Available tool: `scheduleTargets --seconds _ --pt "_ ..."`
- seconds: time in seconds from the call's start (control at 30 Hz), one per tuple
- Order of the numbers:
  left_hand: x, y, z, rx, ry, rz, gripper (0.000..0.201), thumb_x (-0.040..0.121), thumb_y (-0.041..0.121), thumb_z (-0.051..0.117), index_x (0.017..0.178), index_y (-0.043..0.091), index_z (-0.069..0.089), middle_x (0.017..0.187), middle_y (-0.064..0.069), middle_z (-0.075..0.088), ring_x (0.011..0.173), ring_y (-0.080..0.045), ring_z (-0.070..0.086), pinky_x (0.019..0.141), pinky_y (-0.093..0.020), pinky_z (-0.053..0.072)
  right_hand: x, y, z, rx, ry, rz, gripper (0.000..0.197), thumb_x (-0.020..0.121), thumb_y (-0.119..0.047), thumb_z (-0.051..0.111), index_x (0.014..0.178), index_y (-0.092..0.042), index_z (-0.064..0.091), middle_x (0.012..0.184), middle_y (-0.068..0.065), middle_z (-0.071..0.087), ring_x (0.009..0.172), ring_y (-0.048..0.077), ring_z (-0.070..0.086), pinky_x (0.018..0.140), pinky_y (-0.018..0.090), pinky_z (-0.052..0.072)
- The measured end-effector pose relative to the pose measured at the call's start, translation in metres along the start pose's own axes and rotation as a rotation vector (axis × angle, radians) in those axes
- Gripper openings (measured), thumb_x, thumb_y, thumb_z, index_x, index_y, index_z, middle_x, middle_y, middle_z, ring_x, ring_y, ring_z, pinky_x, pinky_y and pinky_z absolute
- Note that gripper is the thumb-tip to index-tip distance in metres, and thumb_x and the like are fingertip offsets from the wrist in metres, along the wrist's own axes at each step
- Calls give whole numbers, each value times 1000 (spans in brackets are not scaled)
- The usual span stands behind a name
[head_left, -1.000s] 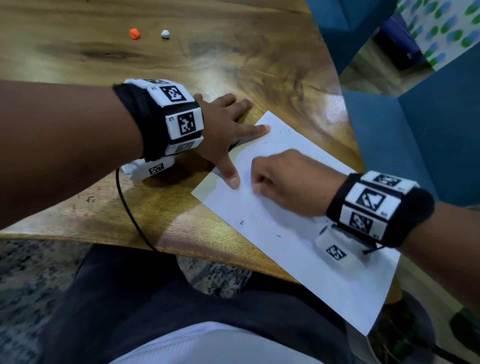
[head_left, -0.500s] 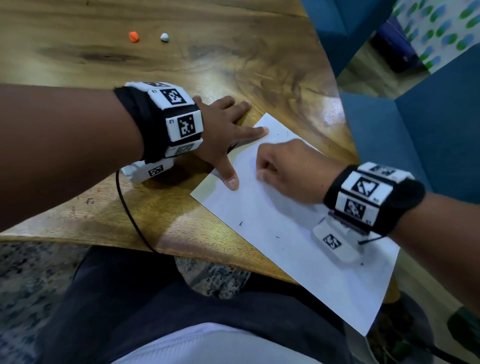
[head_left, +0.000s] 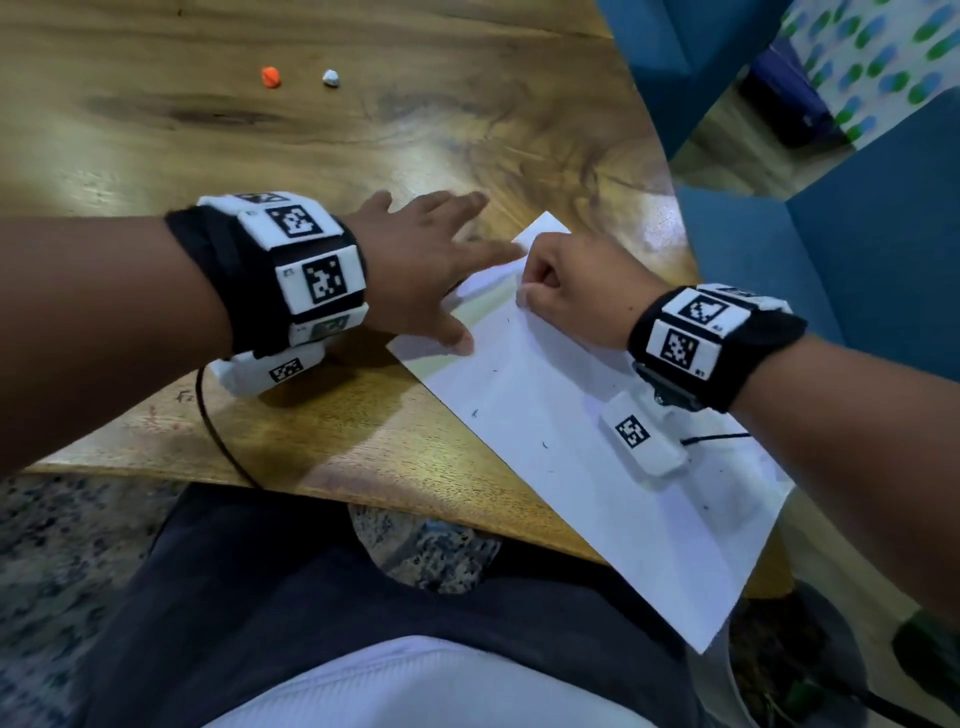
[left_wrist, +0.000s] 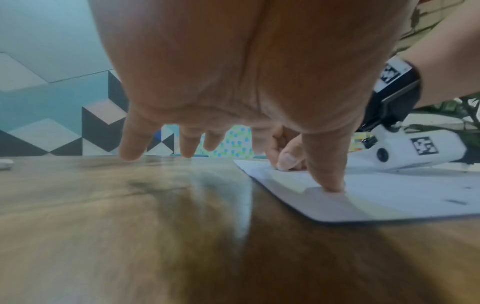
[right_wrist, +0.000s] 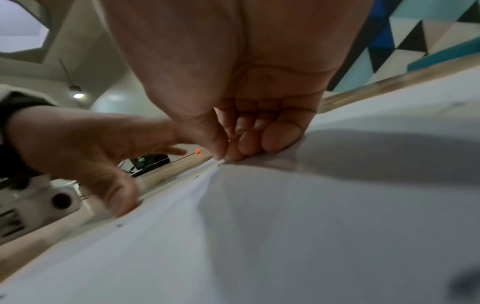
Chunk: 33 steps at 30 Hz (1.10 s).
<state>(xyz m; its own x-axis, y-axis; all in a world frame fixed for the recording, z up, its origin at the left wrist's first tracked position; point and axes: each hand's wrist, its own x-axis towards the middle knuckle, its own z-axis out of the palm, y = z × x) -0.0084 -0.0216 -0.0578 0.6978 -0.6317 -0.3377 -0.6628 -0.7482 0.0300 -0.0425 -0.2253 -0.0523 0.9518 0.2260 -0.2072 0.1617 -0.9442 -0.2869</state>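
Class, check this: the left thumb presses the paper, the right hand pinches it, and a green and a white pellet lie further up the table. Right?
One slip: the head view shows an orange pellet, not a green one, beside the white pellet. The left thumb does press the paper, and the right hand pinches it.

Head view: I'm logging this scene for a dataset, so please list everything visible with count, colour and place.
paper sheet: 1, white, on the table's right part, overhanging its near edge
orange lump: 1, orange, far on the table
white lump: 1, white, beside the orange lump
table: 1, brown wood
blue panels: several, blue, right of the table
cable: 1, black, below the left wrist
wrist bands: 2, black with white marker tiles, one per wrist
left hand: spread flat, thumb pressing the paper sheet
right hand: curled, pinching the paper sheet near its far corner
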Motion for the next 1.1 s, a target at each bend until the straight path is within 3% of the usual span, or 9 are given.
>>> scheduleTargets --seconds 0.07,0.17,0.3,0.4,0.53,0.8,0.87,1.0,1.1 --pt "-10 1 6 -1 -48 -21 102 73 88 52 156 54 3 170 -3 -16 157 -26 -7 117 -66 20 3 2 1 7 0 30 9 90 -31 58 85 -23 58 86 -3 65 85 20 60 76 38 52" --pt "-17 7 14 -1 -110 -52 120 58 102 42 155 52 -9 169 -2 -17 156 -27 -12 115 -70 18 3 -1 1 -28 7 32 10 91 -30 56 89 -20 58 86 -1 64 85 21 59 76 38 52" --pt "-18 10 15 24 -107 -47 133 47 106 41 154 49 -14 169 -2 -16 156 -29 -11 110 -74 24 -8 -14 4 -91 -21 0 10 93 -29 52 95 -20 57 88 2 62 86 25 58 72 36 49" --pt "-19 10 15 21 -121 -46 136 47 105 45 154 48 -15 169 -3 -20 156 -31 -13 109 -76 24 -32 -31 11 -95 -114 -139 13 94 -30 53 102 -20 57 89 4 65 86 26 60 75 41 51" --pt "-19 10 15 40 -137 -46 138 47 105 43 154 45 -20 168 -4 -24 155 -32 -15 109 -77 23 -55 -45 18 -88 -250 -337 14 96 -32 55 99 -19 60 88 0 67 82 22 59 73 41 49" --pt "-19 11 14 4 -133 -45 133 48 103 49 149 52 -21 168 -5 -22 156 -32 -14 108 -79 22 -1 -23 7 -70 -44 -73 11 92 -33 57 92 -22 57 91 3 64 87 26 62 76 39 53" --pt "-20 10 14 -7 -138 -49 132 48 103 50 149 53 -19 168 -4 -22 156 -31 -15 109 -79 21 -10 -28 10 -44 -69 -120 8 91 -32 57 90 -25 56 90 4 65 85 26 62 77 41 53" --pt "-20 10 15 13 -142 -49 137 47 104 45 154 47 -18 168 -3 -25 155 -31 -16 109 -77 22 -55 -41 19 -71 -223 -354 13 94 -31 56 95 -19 60 85 0 67 79 23 59 73 41 50" --pt "-20 10 16 10 -153 -54 138 46 105 44 154 47 -19 167 -3 -27 155 -30 -17 110 -77 20 -66 -39 19 -97 -284 -409 16 96 -34 55 96 -19 60 82 -3 67 76 20 59 71 40 50"
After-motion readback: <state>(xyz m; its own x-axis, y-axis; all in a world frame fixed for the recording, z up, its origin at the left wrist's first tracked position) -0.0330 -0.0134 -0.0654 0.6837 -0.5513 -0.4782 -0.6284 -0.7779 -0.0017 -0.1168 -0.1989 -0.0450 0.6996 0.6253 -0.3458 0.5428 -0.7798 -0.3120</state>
